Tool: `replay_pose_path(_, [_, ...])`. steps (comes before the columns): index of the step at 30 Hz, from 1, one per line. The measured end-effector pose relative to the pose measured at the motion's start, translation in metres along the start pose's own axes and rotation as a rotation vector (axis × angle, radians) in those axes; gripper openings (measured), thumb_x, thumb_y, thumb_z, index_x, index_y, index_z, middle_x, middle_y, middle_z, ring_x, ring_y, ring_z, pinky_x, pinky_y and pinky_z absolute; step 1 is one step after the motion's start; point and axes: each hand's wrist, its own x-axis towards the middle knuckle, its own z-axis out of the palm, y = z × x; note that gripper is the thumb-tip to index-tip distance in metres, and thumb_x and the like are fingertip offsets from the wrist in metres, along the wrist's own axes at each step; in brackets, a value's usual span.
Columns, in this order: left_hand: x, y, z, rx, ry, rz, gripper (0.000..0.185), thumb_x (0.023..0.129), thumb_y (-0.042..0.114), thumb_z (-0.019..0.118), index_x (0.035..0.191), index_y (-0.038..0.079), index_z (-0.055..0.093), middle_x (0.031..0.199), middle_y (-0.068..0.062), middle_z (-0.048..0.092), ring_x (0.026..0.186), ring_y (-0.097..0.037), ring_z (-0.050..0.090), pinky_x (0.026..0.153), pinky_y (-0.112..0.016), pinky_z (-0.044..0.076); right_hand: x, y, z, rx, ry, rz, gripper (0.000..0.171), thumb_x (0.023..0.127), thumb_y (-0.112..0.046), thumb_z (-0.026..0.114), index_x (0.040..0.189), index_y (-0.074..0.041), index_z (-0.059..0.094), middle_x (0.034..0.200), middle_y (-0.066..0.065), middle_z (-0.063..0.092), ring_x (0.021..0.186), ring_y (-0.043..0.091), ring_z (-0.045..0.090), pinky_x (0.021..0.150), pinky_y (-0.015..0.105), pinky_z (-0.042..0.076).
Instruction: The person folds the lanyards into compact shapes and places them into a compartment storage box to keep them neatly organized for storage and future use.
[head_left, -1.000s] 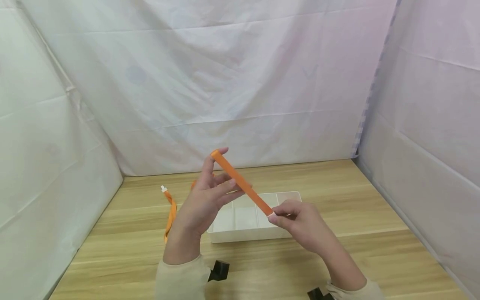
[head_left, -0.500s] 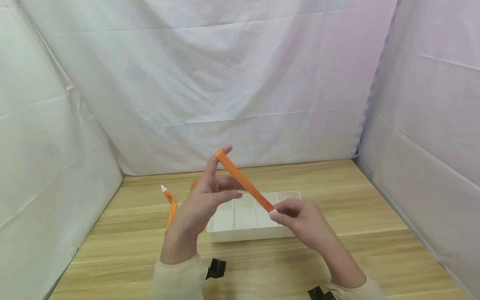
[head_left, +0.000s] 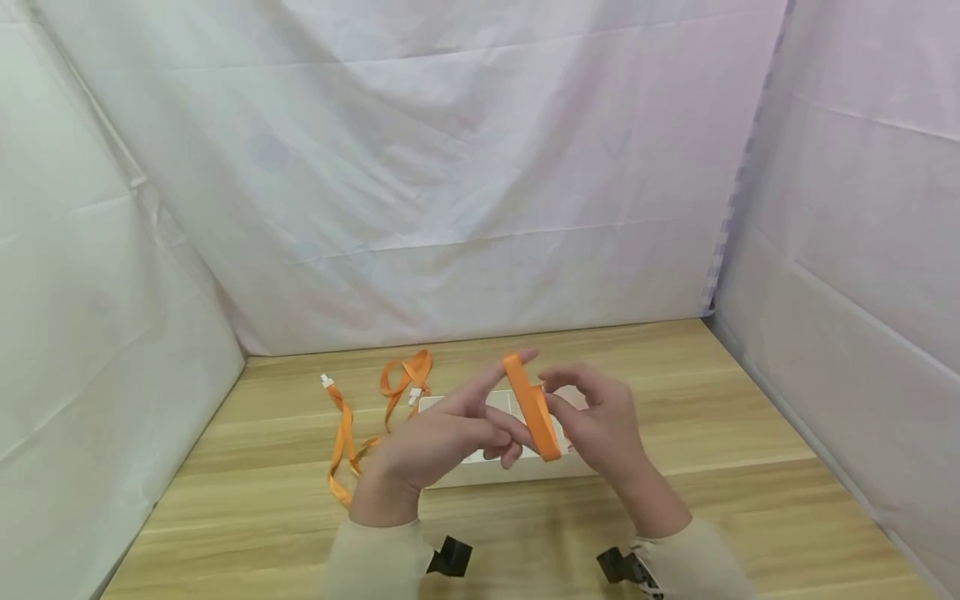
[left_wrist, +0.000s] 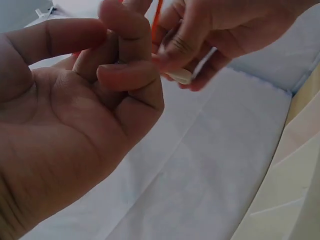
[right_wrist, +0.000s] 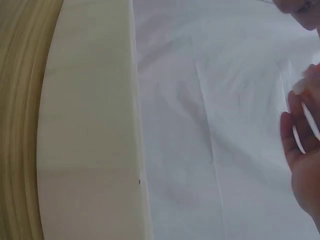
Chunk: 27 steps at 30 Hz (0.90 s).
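An orange lanyard (head_left: 531,408) is looped round the outstretched index and middle fingers of my left hand (head_left: 438,442), which are spread apart. The other fingers of that hand are curled, with the thumb against them; a scrap of orange shows by the thumb in the left wrist view. Between thumb and fingers my right hand (head_left: 603,421) pinches the lanyard's end, just right of the loop. Its white clip (left_wrist: 180,76) pokes out below those fingers in the left wrist view. At the edge of the right wrist view, part of the right hand (right_wrist: 306,172) appears.
A white divided tray (head_left: 517,475) sits on the wooden table behind and under the hands, partly hidden. Two more orange lanyards with white clips lie to the left: one at the near left (head_left: 345,433), another farther back (head_left: 408,375). White curtains (head_left: 480,167) surround the table.
The lanyard, stretched slanting from the left index finger to the right hand, now wraps round two left fingers. The left hand has moved right and lower, uncovering the back lanyard.
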Motion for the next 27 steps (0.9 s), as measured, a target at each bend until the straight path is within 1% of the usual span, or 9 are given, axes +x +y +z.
replay_pose_path(2, [0.004, -0.006, 0.001, -0.056, -0.020, -0.019, 0.086, 0.097, -0.012, 0.040, 0.169, 0.033, 0.022, 0.091, 0.006, 0.080, 0.072, -0.013, 0.061, 0.072, -0.024, 0.040, 0.001, 0.000, 0.003, 0.038, 0.029, -0.100, 0.034, 0.081, 0.015, 0.081, 0.104, -0.010, 0.074, 0.083, 0.003, 0.074, 0.081, 0.005, 0.068, 0.069, 0.017, 0.053])
replay_pose_path(3, [0.006, -0.009, 0.001, -0.085, -0.027, -0.023, 0.086, 0.097, -0.012, 0.040, 0.169, 0.031, 0.022, 0.091, 0.006, 0.080, 0.070, -0.013, 0.061, 0.070, -0.024, 0.040, 0.001, -0.001, 0.005, 0.063, 0.037, -0.129, 0.036, 0.081, 0.016, 0.081, 0.104, -0.010, 0.072, 0.083, 0.004, 0.074, 0.084, 0.004, 0.069, 0.073, 0.015, 0.052])
replay_pose_path(10, [0.016, -0.020, 0.002, -0.220, -0.078, -0.019, 0.085, 0.091, -0.010, 0.042, 0.169, 0.019, 0.023, 0.085, 0.004, 0.080, 0.059, -0.011, 0.062, 0.062, -0.024, 0.047, 0.003, -0.002, 0.011, 0.250, 0.072, -0.291, 0.043, 0.079, 0.027, 0.071, 0.113, 0.000, 0.073, 0.090, 0.011, 0.076, 0.087, 0.008, 0.072, 0.082, 0.017, 0.058])
replay_pose_path(15, [0.019, -0.026, 0.002, -0.257, -0.105, 0.011, 0.084, 0.090, -0.011, 0.041, 0.169, 0.011, 0.022, 0.084, 0.007, 0.079, 0.055, -0.009, 0.056, 0.060, -0.024, 0.047, 0.003, 0.003, 0.015, 0.330, 0.116, -0.474, 0.018, 0.095, 0.009, 0.072, 0.112, 0.004, 0.076, 0.097, 0.014, 0.076, 0.095, 0.013, 0.071, 0.090, 0.018, 0.058])
replay_pose_path(17, [0.020, -0.027, 0.002, -0.259, -0.114, 0.025, 0.081, 0.092, -0.011, 0.042, 0.168, 0.008, 0.024, 0.085, 0.008, 0.079, 0.055, -0.009, 0.053, 0.061, -0.024, 0.045, 0.002, 0.005, 0.016, 0.326, 0.145, -0.514, 0.013, 0.099, 0.001, 0.071, 0.110, 0.006, 0.076, 0.097, 0.014, 0.076, 0.099, 0.013, 0.071, 0.087, 0.017, 0.057])
replay_pose_path(19, [0.019, -0.029, 0.001, -0.254, -0.126, 0.054, 0.077, 0.095, -0.010, 0.042, 0.169, 0.006, 0.024, 0.089, 0.008, 0.079, 0.058, -0.009, 0.050, 0.064, -0.024, 0.043, 0.001, 0.005, 0.016, 0.308, 0.174, -0.512, 0.011, 0.098, 0.003, 0.072, 0.107, 0.007, 0.076, 0.100, 0.014, 0.077, 0.104, 0.013, 0.073, 0.079, 0.012, 0.054])
replay_pose_path(22, [0.015, -0.031, -0.001, -0.237, -0.130, 0.121, 0.068, 0.102, -0.007, 0.042, 0.167, 0.004, 0.027, 0.102, 0.006, 0.081, 0.065, -0.010, 0.048, 0.070, -0.023, 0.041, -0.002, 0.005, 0.013, 0.289, 0.218, -0.439, 0.018, 0.090, 0.018, 0.068, 0.105, 0.010, 0.075, 0.104, 0.012, 0.079, 0.100, 0.011, 0.073, 0.074, 0.011, 0.051])
replay_pose_path(25, [0.009, -0.031, -0.004, -0.201, -0.105, 0.222, 0.059, 0.106, -0.005, 0.043, 0.164, 0.008, 0.039, 0.115, 0.005, 0.081, 0.072, -0.010, 0.049, 0.076, -0.022, 0.039, -0.004, 0.005, 0.010, 0.253, 0.236, -0.309, 0.031, 0.081, 0.029, 0.066, 0.104, 0.010, 0.075, 0.103, 0.006, 0.079, 0.095, 0.006, 0.070, 0.081, 0.011, 0.054])
replay_pose_path(27, [0.007, -0.029, -0.004, -0.159, -0.045, 0.279, 0.053, 0.106, -0.003, 0.048, 0.156, 0.016, 0.053, 0.118, 0.007, 0.080, 0.083, -0.008, 0.057, 0.081, -0.022, 0.040, -0.006, 0.005, 0.008, 0.223, 0.218, -0.211, 0.032, 0.080, 0.030, 0.069, 0.102, 0.008, 0.075, 0.101, 0.003, 0.077, 0.095, 0.003, 0.068, 0.084, 0.012, 0.056])
